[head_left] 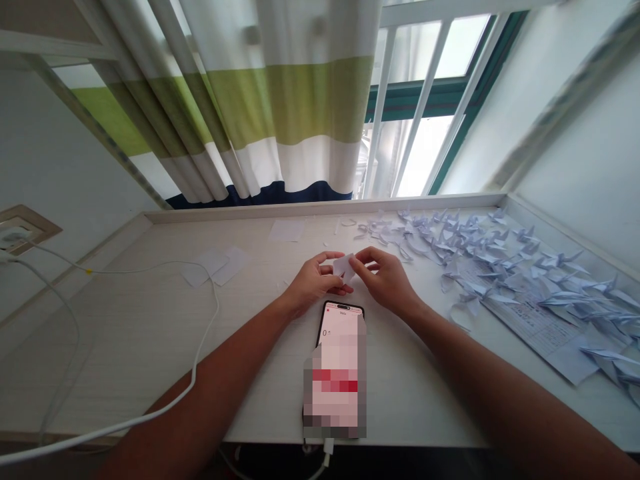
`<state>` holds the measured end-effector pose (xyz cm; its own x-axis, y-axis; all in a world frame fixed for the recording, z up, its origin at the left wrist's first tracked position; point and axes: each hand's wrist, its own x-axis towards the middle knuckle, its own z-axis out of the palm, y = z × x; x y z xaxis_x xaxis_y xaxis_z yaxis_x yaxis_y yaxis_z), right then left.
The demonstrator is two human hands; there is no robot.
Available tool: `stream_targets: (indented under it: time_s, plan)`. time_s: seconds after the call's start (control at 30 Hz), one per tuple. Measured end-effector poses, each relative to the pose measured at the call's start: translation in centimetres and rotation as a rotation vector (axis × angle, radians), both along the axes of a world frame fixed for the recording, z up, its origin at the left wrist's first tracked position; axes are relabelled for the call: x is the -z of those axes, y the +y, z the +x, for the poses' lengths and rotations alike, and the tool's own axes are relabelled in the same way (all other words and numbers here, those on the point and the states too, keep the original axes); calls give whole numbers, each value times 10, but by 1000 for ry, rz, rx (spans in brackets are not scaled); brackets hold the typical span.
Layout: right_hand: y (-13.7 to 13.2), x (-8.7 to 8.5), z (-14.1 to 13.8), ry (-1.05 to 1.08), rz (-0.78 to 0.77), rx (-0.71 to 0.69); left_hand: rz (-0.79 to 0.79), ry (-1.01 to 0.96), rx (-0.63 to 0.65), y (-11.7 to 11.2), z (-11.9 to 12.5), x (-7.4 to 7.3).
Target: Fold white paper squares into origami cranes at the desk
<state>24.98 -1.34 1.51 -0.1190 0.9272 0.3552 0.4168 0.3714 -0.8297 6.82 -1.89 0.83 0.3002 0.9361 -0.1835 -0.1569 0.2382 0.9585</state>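
A small piece of white folded paper (343, 267) is held up just above the white desk, between both hands. My left hand (316, 281) pinches its left and lower side, fingers curled behind it. On the right edge, my right hand (383, 277) grips the paper between thumb and forefinger. Part of the paper is covered by fingers, so its exact fold is hard to make out. Directly below the hands lies a phone (341, 340), screen lit and partly blurred out, with a cable plugged into its lower end.
Many folded paper cranes (475, 247) spread over the desk's right side, some on a printed sheet (540, 330). White paper squares (215, 265) lie at left, another sheet (287, 231) farther back. A white cable (200, 347) crosses my left arm. Curtains (280, 100) hang behind.
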Motion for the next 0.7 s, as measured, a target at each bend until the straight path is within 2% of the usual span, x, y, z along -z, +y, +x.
stream_targets:
  time_s: [0.1,0.2,0.4,0.47,0.53,0.6,0.63,0.7]
  plan:
    - [1,3,0,-105,-19,-19,27,20,-49,1,0,0]
    - [2,5,1,-189,-19,-50,90,151,-76,4,-2,1]
    - [4,7,-1,-281,71,-82,368,495,21,6,-1,9]
    - [5,8,-2,-302,45,-72,466,645,-28,5,-2,11]
    - [7,8,-3,-301,16,-32,606,777,-117,5,-4,11]
    - [9,8,-4,-267,-18,23,814,856,-145,6,-9,8]
    - [9,8,-4,-248,-37,43,925,885,-116,7,-12,6]
    - [9,7,-4,-224,-74,58,1099,941,22,9,-17,4]
